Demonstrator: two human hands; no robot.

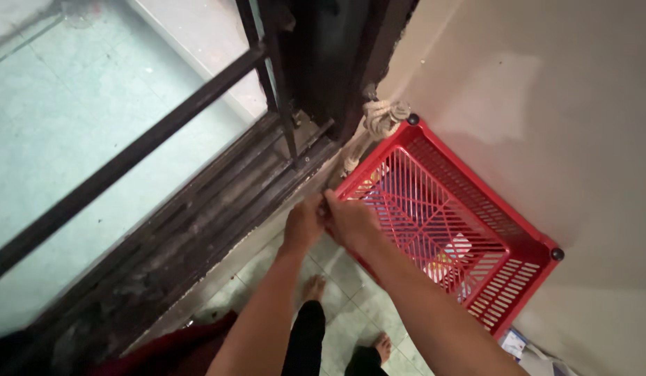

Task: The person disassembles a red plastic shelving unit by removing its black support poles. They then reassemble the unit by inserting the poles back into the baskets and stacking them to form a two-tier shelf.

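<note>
Standing right next to this person, I see both hands bunched together at the near corner of the red plastic slatted basket (452, 216), which sits against the pale wall (546, 104). The left hand (302, 224) and the right hand (351, 224) are touching each other just at the basket's rim, on the side facing the dark metal sliding-door track (218, 216). Both look pinched shut on something tiny between them, maybe a cord end, but honestly I can't tell what it is.

There's a knotted off-white rope (384, 117) bunched at the basket's far corner, tight against the dark door frame (337, 63), and a strand of it seems to run down along the basket's edge toward the hands. If it were me fiddling with that, I'd say keep the pinch close to the rim so there's no slack, brace one hand on the basket edge, and pull along the edge rather than away from it, since a light plastic basket will probably tip or slide if you yank outward.

Stuff that's hard to read: the fingertips are completely buried between the two hands, so the actual grip is a guess. Inside the basket there's something white and orange-ish behind the slats, too chopped up to name. A bit of dark red cloth (177, 348) below the basket is cut off at the bottom, same with a white and blue packet (518, 345) just beside the basket's near end. Bare feet (314, 287) show on the tiled floor (351, 278) under the arms.
</note>
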